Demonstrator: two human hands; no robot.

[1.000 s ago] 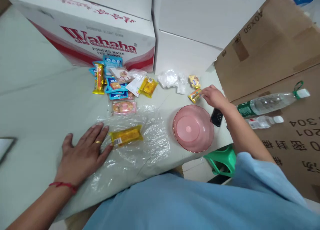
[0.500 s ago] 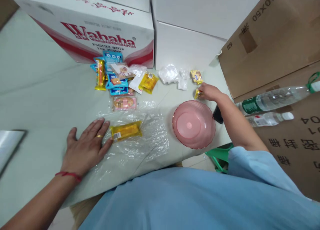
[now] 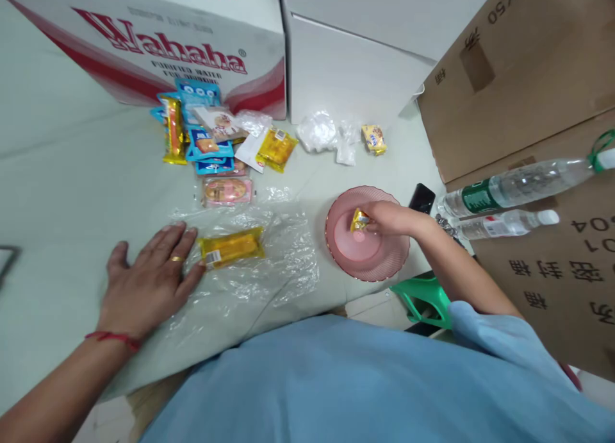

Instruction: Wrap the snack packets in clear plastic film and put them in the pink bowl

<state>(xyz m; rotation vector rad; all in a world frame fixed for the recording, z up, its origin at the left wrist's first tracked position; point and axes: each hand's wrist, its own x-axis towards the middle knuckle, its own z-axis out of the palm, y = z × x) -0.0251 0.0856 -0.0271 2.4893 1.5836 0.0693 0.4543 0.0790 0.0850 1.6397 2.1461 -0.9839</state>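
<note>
My right hand (image 3: 384,218) is inside the pink bowl (image 3: 339,260), its fingers closed on a small yellow snack packet (image 3: 359,220) just over the bowl's bottom. Palm down, my left hand (image 3: 148,279) lies flat on the table with fingers spread, part of it over a clear plastic bag (image 3: 283,263). Its thumb is beside a long yellow snack packet (image 3: 233,247) that rests on the bag. Another small yellow snack packet (image 3: 373,140) sits behind the bowl.
A pile of blue snack packets (image 3: 209,145) stands before the Wahaha carton (image 3: 192,39), with a pink packet (image 3: 227,190) nearer. Crumpled clear plastic (image 3: 317,132) lies by a white box (image 3: 350,71). On the right are a black phone (image 3: 422,199), bottles (image 3: 519,188) and a brown carton (image 3: 480,97).
My right hand has brought the small yellow packet from behind the bowl toward me and into it. My left hand stays flat on the table. The camera view has shifted slightly.
</note>
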